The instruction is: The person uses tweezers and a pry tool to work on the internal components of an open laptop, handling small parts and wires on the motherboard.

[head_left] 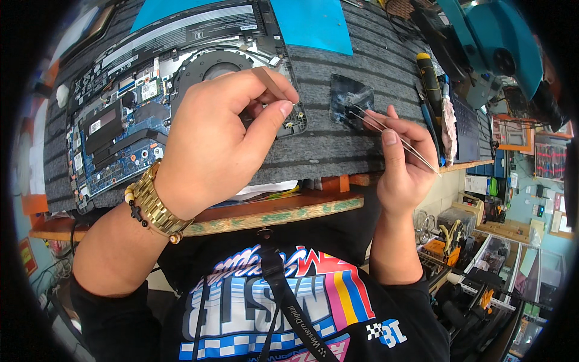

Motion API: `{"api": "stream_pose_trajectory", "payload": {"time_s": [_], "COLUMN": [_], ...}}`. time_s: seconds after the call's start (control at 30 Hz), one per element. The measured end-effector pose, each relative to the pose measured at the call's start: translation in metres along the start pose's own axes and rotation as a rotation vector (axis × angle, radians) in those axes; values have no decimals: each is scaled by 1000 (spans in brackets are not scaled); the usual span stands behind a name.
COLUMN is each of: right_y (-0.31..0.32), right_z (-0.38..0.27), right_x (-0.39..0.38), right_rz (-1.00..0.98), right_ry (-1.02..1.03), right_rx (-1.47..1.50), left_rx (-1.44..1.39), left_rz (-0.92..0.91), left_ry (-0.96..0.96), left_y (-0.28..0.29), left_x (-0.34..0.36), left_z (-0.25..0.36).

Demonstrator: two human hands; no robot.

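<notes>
My left hand (223, 133), with a gold watch on its wrist, is over the right side of an opened laptop (145, 108). Its thumb and index finger are pinched together near the laptop's corner. A flat brownish strip (269, 83) runs out from between these fingers; I cannot make out what kind of thing it is. In my right hand (407, 163) is a pair of thin metal tweezers (416, 157), tips pointing up and left. Their tips are over a small dark plastic bag (350, 99) on the mat. A small black piece (357, 111) shows by the tips; whether they grip it is unclear.
The laptop's black fan (208, 63), blue board (120, 157) and long battery (181, 36) lie exposed. Blue sheets (316, 27) are behind it on the grey ribbed mat (338, 148). A yellow-and-black screwdriver (429, 75) lies at right, near a teal device (500, 42).
</notes>
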State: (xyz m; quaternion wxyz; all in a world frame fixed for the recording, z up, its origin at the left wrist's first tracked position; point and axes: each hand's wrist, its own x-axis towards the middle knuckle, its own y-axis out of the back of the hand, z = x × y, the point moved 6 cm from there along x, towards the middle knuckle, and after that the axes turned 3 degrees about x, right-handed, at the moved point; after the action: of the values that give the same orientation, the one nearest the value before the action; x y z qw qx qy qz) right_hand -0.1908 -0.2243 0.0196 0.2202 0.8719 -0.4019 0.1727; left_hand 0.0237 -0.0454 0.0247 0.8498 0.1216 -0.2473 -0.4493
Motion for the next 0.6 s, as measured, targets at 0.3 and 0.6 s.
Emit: {"api": "stream_pose_trajectory", "payload": {"time_s": [0.3,0.6], "right_y": [-22,-55], "right_z": [-20,-28], "right_x": [-8,-14], "right_rz": [29,47], "right_ry": [-11,38], "right_rx": [151,24], "left_rx": [-17,-29], "left_rz": [-11,-15], "left_ry": [37,57], "left_y": [2,1], "left_x": [-1,-1], "left_z": [0,-1]}}
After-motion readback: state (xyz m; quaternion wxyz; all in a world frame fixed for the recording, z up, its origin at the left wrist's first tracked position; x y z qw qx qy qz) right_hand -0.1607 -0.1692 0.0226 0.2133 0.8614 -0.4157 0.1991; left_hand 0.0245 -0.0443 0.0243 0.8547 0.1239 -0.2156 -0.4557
